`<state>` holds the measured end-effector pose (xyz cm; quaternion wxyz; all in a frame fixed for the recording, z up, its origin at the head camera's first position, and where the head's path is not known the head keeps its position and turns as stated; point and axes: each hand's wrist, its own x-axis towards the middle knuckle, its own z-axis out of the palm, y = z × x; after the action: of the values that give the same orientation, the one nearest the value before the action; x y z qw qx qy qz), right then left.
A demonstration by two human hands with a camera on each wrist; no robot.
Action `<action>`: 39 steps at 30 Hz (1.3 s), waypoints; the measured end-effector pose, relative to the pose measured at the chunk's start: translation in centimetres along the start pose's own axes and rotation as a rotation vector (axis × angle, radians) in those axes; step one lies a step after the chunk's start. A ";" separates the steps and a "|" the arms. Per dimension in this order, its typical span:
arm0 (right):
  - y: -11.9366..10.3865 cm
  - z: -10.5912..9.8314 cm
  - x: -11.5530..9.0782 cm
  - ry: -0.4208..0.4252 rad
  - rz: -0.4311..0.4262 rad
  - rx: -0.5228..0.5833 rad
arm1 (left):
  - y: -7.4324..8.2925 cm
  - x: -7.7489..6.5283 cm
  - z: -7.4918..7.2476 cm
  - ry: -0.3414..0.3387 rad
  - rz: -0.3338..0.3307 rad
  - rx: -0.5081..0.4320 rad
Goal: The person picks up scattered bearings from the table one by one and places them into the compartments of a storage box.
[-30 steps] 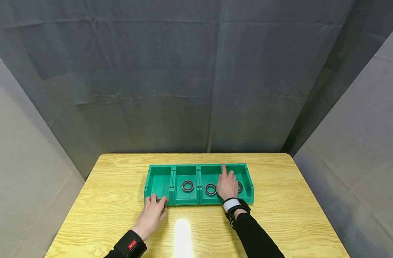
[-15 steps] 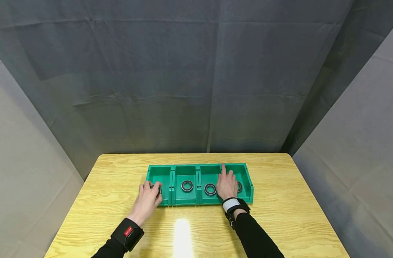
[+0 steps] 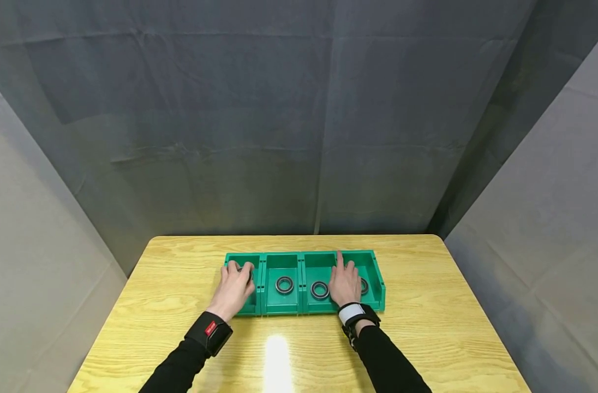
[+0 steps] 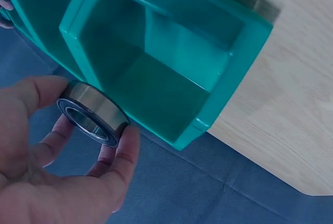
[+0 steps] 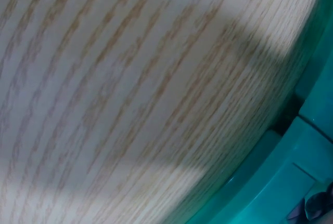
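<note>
My left hand (image 3: 234,293) is raised over the leftmost green bin (image 3: 250,310), pinching a ball bearing (image 4: 99,103) between thumb and fingers. In the left wrist view the bearing is tilted, and its shiny outer ring shows beside that bin, which has nothing on its visible floor. My right hand (image 3: 345,284) rests over the divider between the two rightmost bins, its index finger stretched toward the back rim. One bearing (image 3: 277,284) lies flat in the second bin and another (image 3: 320,283) in the third. A bearing (image 3: 365,286) in the rightmost bin is partly hidden by the right hand.
The green bins stand side by side in a row on a light wooden table (image 3: 426,327). Grey cloth (image 3: 230,136) hangs behind the table, with paler panels on both sides. In the right wrist view, mostly wood grain shows, with a green bin wall (image 5: 260,193) at the lower right.
My left hand, holding the bearing, has moved from the front edge of the leftmost bin, first left and up, then right, to over that bin. My right hand has stayed in place.
</note>
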<state>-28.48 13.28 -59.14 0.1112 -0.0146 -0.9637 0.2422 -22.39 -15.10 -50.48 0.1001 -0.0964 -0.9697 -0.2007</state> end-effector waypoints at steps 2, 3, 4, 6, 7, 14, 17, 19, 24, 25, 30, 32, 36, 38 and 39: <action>0.0 0.0 0.0 0.004 0.003 0.002 | 0.0 0.6 0.2 -0.010 -0.019 0.000; 0.1 0.0 0.1 0.009 0.003 0.002 | 0.0 0.9 0.3 -0.017 -0.028 0.002; 0.1 0.0 0.0 0.011 0.002 -0.001 | 0.0 1.1 0.5 -0.023 -0.037 0.003; 0.1 0.1 0.0 0.014 0.001 -0.002 | -0.1 1.6 0.7 -0.033 -0.055 0.008; 0.1 0.2 0.0 0.014 0.001 -0.002 | -0.2 1.8 0.8 -0.039 -0.064 0.011; 0.2 0.6 -0.1 0.033 -0.009 -0.009 | -0.9 2.9 1.7 -0.073 -0.109 0.037; 0.2 0.8 -0.1 0.040 -0.012 -0.008 | -1.1 3.3 1.8 -0.086 -0.133 0.041; 0.2 0.7 -0.1 0.041 -0.011 -0.008 | -1.1 3.5 2.0 -0.093 -0.143 0.045; 0.0 0.5 -0.2 0.040 -0.015 -0.011 | -1.0 3.6 2.7 -0.138 -0.164 0.048; 0.0 0.4 -0.2 0.040 -0.017 -0.015 | -1.0 3.6 2.9 -0.147 -0.171 0.050; 0.0 0.4 -0.2 0.042 -0.017 -0.014 | -1.3 3.9 3.9 -0.156 -0.204 0.072; 0.0 0.4 -0.2 0.042 -0.012 -0.011 | -1.4 3.9 4.3 -0.165 -0.215 0.076; 0.0 0.3 -0.1 0.038 -0.006 -0.006 | -1.8 3.7 5.0 -0.194 -0.232 0.077; 0.0 0.3 -0.1 0.032 -0.005 0.000 | -1.9 3.7 5.3 -0.205 -0.242 0.078; -0.1 0.3 -0.1 0.030 -0.006 0.003 | -2.0 3.6 5.5 -0.207 -0.243 0.085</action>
<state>-28.44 13.08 -59.37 0.1262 -0.0150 -0.9617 0.2430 -27.20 -14.13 -55.34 -0.0215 0.0056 -0.9870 -0.1592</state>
